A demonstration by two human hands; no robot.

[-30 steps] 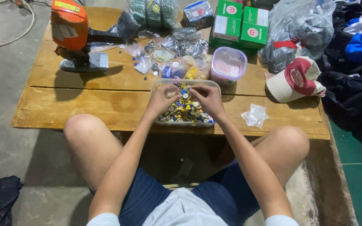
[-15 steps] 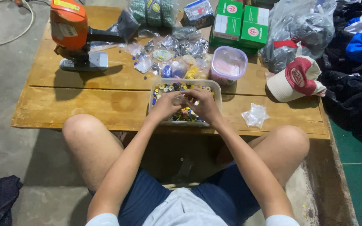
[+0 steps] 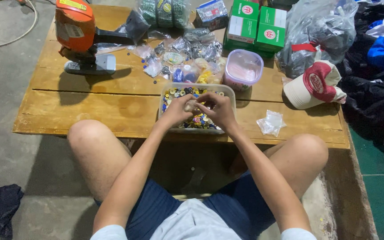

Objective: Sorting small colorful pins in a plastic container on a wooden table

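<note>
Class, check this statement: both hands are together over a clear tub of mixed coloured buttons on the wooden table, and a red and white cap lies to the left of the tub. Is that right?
Not quite. The left hand and right hand do meet over the clear tub on the wooden table, but the red and white cap lies to the right of the tub, as the head view shows.

Orange cutting machine (image 3: 77, 33) at my counter's (image 3: 94, 106) far left, green boxes (image 3: 255, 23), red-and-white cap (image 3: 314, 85), round lidded tub (image 3: 243, 69), crumpled clear bag (image 3: 271, 122)

The person wears dark navy shorts and a pale grey short-sleeved shirt, arms and knees bare.
</note>
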